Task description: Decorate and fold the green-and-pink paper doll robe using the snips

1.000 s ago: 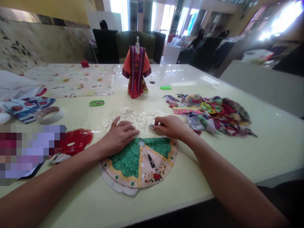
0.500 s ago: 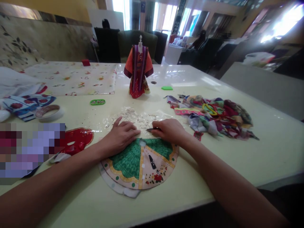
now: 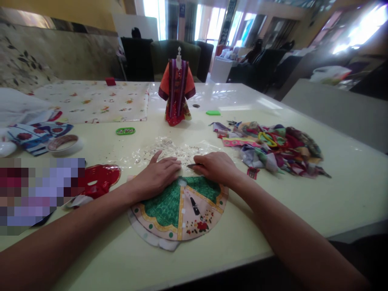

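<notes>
A half-round piece of printed fabric (image 3: 160, 208), green scales with gold and pink borders, lies flat in front of me over a pale backing piece. My left hand (image 3: 162, 171) rests flat by its upper left edge, fingers stretched towards the right and thumb raised. Closed around a thin dark pointed tool (image 3: 192, 165), my right hand (image 3: 214, 165) is at the fabric's upper right edge, the tip facing left. Most of the tool is hidden by the fingers. Just beyond both hands, tiny loose bits (image 3: 169, 149) are scattered on shiny clear film.
A doll-sized form in an orange and red robe (image 3: 178, 89) stands behind. Fabric scraps (image 3: 273, 149) are heaped on the right. A green tray of small beads (image 3: 125, 131), a tape roll (image 3: 64, 144) and red fabric (image 3: 98, 178) lie left. The table's front edge is near.
My left hand has shifted very slightly to the right. My right hand and the tool stay in place, and the fabric has barely moved.
</notes>
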A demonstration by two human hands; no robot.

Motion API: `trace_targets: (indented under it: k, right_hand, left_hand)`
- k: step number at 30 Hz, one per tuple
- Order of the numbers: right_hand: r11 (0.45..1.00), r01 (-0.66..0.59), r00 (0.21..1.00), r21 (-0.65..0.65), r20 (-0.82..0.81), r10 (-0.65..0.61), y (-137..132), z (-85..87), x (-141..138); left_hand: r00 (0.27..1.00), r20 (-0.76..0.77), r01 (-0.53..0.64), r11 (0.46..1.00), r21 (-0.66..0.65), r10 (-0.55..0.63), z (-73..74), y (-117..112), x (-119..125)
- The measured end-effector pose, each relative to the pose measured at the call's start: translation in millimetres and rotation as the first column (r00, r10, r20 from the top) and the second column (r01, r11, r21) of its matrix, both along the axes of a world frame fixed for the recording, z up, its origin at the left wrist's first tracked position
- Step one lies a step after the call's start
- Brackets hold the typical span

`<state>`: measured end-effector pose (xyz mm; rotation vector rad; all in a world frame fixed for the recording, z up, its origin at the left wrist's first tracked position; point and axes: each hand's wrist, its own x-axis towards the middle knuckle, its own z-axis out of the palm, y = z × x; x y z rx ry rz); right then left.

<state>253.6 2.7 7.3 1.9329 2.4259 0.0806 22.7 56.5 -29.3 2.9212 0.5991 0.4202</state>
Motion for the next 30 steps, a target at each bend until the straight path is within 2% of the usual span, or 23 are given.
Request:
trace_targets:
  k: [6, 14, 19, 23, 26, 30]
  right_hand:
    - [0.998, 0.051, 0.997, -0.022, -0.053, -0.052, -0.1, -1.7, -2.2]
    - [0.992, 0.126, 0.982, -0.020, -0.137, -0.127, -1.1, -7.8, -3.6]
    - [0.987, 0.157, 0.968, -0.033, -0.192, -0.161, -1.9, -5.8, -6.3]
    - [0.974, 0.226, 0.948, 0.017, -0.233, -0.216, -2.4, -1.0, -2.5]
    - [0.982, 0.187, 0.958, 0.033, -0.227, -0.175, -2.1, 2.4, 2.3]
    - [0.994, 0.108, 0.988, -0.002, -0.114, -0.107, -1.5, 1.6, 3.1]
  left_hand:
    - [0.999, -0.052, 0.001, 1.000, 0.018, 0.000, -2.8, 0.6, 2.8]
    - [0.999, -0.049, 0.003, 0.999, 0.042, -0.001, -2.7, -0.4, 3.3]
    - [0.998, -0.060, 0.001, 0.999, 0.051, 0.002, -2.8, -1.1, 3.1]
    - [0.997, -0.073, -0.004, 0.998, 0.059, 0.008, -2.4, -1.6, 3.6]
    - [0.998, -0.068, -0.005, 0.998, 0.068, 0.010, -2.5, -1.9, 3.6]
    - [0.998, -0.069, -0.007, 0.997, 0.076, 0.012, -3.7, -1.5, 3.4]
